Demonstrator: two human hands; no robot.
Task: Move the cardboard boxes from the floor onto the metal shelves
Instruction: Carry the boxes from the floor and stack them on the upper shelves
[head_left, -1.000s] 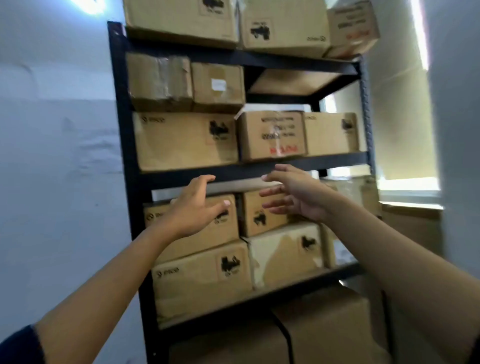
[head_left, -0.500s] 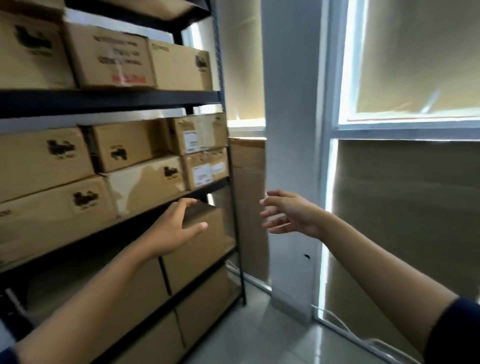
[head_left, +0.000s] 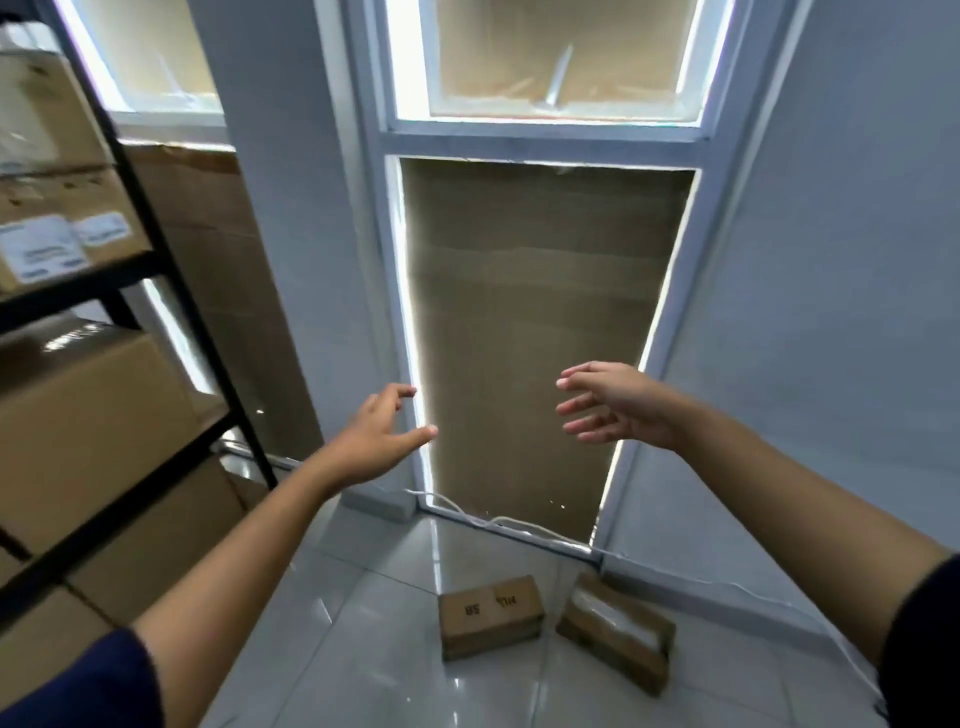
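Left hand and right hand raised, fingers spread wide, holding nothing. Two boxes on floor below, just beside each other. Shelves at left.

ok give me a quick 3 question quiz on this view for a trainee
1. How many cardboard boxes lie on the floor?
2. True or false: the left hand is gripping a box.
3. On which side of the view does the metal shelf stand? A) left B) right C) centre

Key:
1. Two: the printed box and the taped box.
2. False; both it and the right hand are empty, fingers spread.
3. A
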